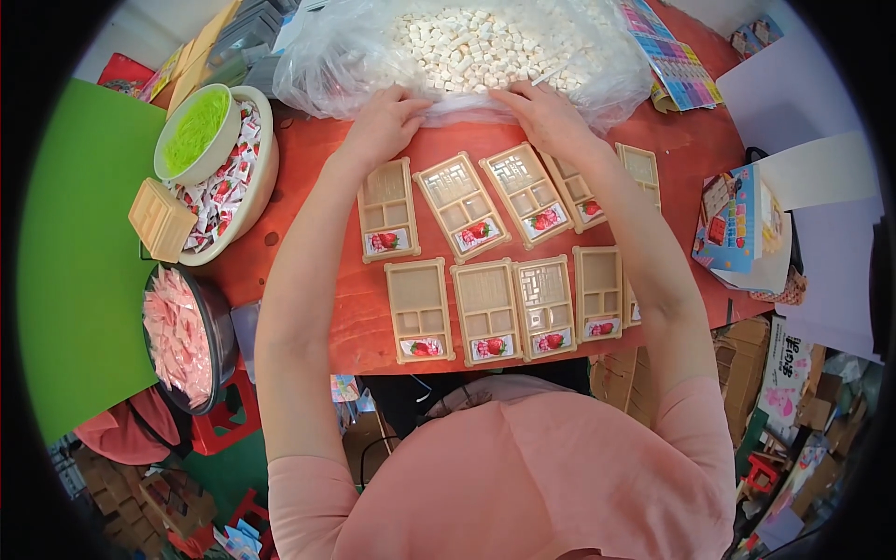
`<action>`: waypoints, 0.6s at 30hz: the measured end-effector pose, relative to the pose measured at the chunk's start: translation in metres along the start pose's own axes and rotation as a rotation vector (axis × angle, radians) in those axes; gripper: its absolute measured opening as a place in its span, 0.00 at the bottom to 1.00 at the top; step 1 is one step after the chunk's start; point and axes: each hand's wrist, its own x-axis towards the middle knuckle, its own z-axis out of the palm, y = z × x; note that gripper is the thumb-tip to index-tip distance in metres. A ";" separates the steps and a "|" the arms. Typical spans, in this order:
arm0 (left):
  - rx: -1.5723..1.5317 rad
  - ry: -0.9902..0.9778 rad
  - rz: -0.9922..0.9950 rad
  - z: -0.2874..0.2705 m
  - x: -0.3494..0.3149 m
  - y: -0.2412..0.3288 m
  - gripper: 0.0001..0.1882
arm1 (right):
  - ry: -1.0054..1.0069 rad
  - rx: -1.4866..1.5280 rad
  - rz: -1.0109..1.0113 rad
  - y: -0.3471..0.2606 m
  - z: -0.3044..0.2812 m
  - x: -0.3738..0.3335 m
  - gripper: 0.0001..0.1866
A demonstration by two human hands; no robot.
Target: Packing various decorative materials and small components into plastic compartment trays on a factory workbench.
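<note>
A large clear plastic bag (327, 70) lies opened at the far side of the table, full of small cream-white cubes (476, 47). At the left of its near edge, my left hand (385, 123) has its fingers curled over the plastic. My right hand (546, 114) grips the same edge farther right, fingers bent onto the film. Between my forearms, two rows of beige compartment trays (417, 294) sit on the red table. Each fully visible tray holds a strawberry-printed packet (492, 347) in its near compartment. My right forearm partly covers the trays at the right.
At the left, a bowl of green shreds (198, 131) rests in a cream basin (266, 177) of printed packets, beside stacked beige trays (161, 219). A dark tub (224, 331) of pink packets stands nearer. A blue box (726, 224) is at the right; printed sheets (677, 61) lie behind.
</note>
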 end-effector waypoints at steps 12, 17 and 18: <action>0.093 0.185 0.014 -0.010 -0.029 0.028 0.11 | -0.054 0.171 -0.022 -0.021 -0.029 -0.007 0.09; 0.106 0.309 0.056 -0.010 -0.037 0.059 0.10 | 0.309 0.323 0.133 -0.020 -0.036 0.018 0.10; 0.116 0.312 0.059 -0.012 -0.038 0.065 0.10 | 0.321 0.321 0.180 -0.013 -0.032 0.029 0.12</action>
